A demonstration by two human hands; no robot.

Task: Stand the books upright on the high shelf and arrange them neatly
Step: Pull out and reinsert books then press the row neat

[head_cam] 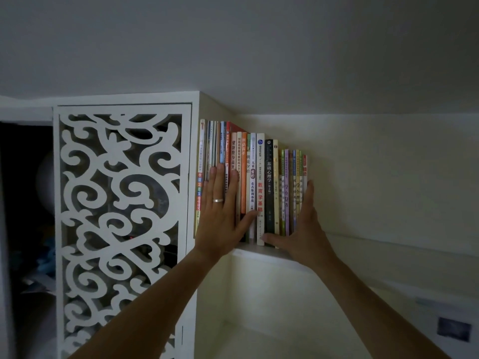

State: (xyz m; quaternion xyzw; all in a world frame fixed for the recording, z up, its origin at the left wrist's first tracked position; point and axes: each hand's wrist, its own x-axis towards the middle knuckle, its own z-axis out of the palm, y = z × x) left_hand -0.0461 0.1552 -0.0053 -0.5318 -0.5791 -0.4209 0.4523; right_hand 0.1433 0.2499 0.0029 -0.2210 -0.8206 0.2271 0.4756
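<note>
Two bare forearms reach up to the high shelf [261, 251], where the left hand [220, 216] presses flat, fingers straight, against the spines of the upright books [259, 182] while the right hand [302, 226], open, braces the row's right end.

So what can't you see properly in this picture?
All in the head view:
- The lower spines of the left-hand books: the left hand lies flat over them.
- The outer face of the last book: the right hand covers it.
- What is inside the cabinet: the fretwork door and the dark hide it.
- The small print on the thin spines: too small to read.
</note>
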